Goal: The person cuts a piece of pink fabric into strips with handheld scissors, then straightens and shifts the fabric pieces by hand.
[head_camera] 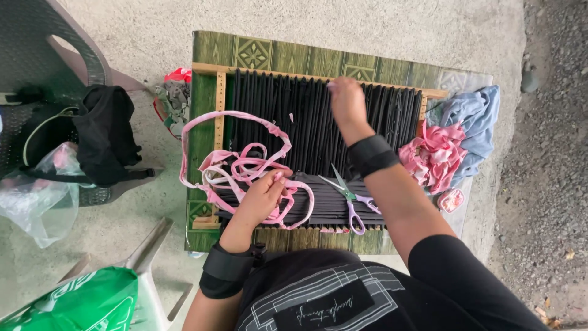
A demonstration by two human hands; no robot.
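Note:
A wooden weaving frame (218,110) strung with black fabric strips (306,122) lies on a green patterned board (288,55). My left hand (264,196) rests at the frame's near edge, gripping a pink and white fabric strip (236,162) that loops across the frame's left side. My right hand (346,101) reaches to the far side and touches the black strips with its fingers bent; whether it holds anything is unclear. Purple-handled scissors (350,199) lie on the black strips between my arms.
A pile of pink fabric (432,156) and a blue cloth (474,116) lie at the board's right end. A dark chair (55,73) with a black bag (104,132) and clear plastic bag (33,199) stands left. A green bag (79,303) sits near left.

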